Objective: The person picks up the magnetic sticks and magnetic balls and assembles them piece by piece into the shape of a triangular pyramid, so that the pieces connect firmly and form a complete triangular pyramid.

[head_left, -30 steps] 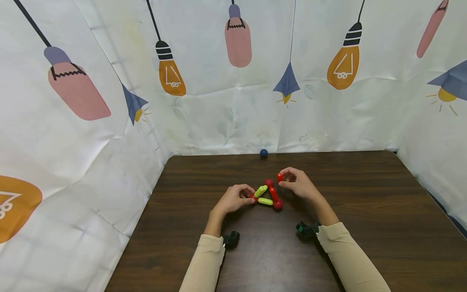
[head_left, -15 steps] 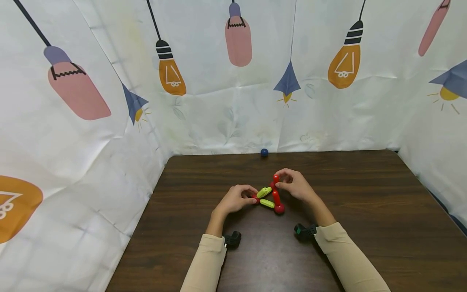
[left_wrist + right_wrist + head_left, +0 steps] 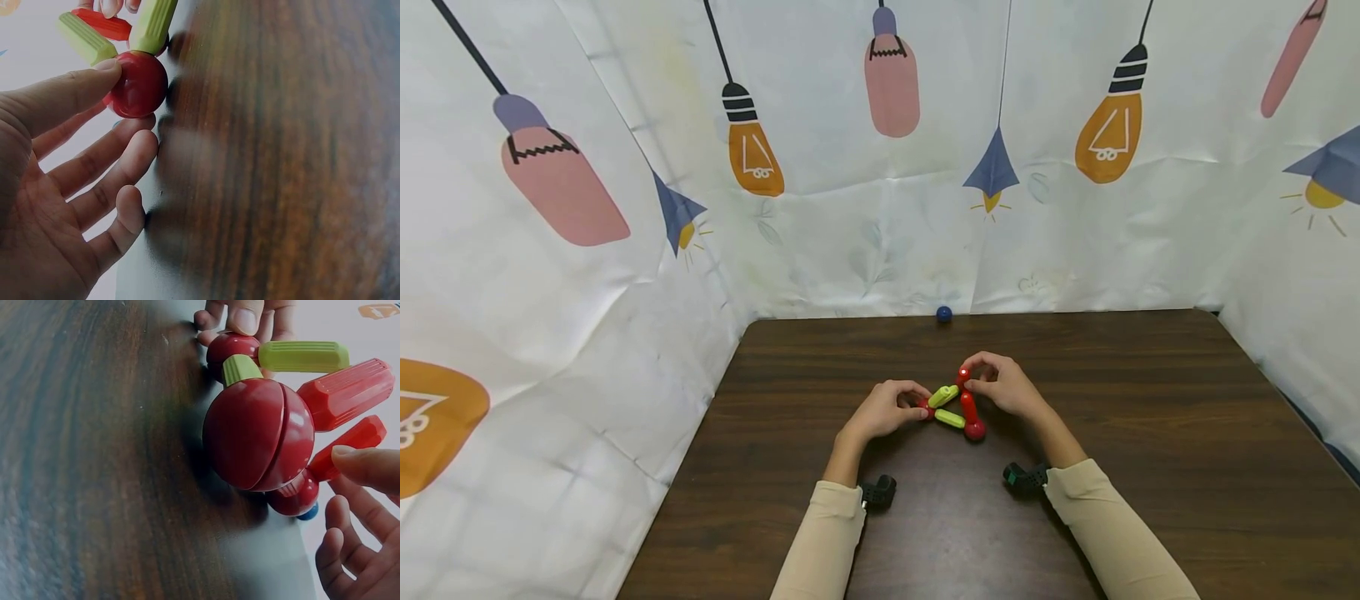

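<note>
While our left hand [image 3: 883, 410] pinches the 9 o'clock ball [image 3: 137, 84], our right hand [image 3: 1003, 387] should seat its pinched red stick [image 3: 963, 374] squarely.

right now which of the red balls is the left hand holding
The red ball at the left corner of the triangle: the left hand pinches it. The near ball lies untouched; the right hand is at the far corner.

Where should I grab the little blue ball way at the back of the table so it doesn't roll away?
Pinch the blue ball around its middle, coming straight down from above with a finger on each side. It is round and sits free on the table right by the cloth backdrop, so a push from the front would probably roll it away.
</note>
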Motion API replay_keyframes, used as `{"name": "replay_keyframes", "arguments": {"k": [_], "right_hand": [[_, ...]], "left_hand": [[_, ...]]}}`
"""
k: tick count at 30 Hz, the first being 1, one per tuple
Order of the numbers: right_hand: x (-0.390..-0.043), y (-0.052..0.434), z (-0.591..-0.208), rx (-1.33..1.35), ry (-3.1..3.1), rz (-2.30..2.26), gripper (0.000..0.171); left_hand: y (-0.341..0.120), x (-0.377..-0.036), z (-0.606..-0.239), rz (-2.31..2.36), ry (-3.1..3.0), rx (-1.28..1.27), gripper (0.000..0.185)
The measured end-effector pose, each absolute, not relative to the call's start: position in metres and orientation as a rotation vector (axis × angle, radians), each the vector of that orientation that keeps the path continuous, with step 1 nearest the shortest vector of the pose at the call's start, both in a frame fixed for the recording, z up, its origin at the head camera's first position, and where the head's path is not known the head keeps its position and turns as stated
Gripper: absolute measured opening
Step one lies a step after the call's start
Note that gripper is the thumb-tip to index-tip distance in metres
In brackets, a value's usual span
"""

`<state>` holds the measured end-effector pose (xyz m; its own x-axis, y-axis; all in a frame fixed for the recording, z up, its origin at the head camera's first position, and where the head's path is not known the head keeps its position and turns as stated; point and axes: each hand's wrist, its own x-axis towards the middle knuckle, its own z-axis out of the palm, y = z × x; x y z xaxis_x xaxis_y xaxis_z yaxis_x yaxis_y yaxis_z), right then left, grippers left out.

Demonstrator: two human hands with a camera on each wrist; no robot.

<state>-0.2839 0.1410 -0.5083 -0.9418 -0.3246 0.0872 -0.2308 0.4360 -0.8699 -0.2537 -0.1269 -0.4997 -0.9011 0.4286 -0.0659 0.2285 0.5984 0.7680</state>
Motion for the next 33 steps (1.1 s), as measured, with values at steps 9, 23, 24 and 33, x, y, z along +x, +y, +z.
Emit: {"name": "replay_keyframes", "arguments": {"k": [9,23,24,33], "right_hand": [[-0.2811,0.1389,-0.5044,-0.503,2.554,-1.525,0.02],[-0.2796,0.1408,-0.5035,-0.576,2.596,-1.475,0.019],[-0.2792,0.1412,-0.5032,-0.585,2.597,-1.473,0.019],[-0.2794,0.1443,-0.5025,-0.653,2.598,-1.458,0.018]], "left_hand": [[-0.1275,-0.2542,-0.5014,1.201,2.577,0.53,0.022],[-0.1271,-0.2533,-0.5012,1.201,2.581,0.52,0.023],[-0.1272,-0.2533,-0.5013,1.202,2.58,0.519,0.023],[-0.1284,-0.2546,-0.5013,1.193,2.589,0.533,0.023]]}}
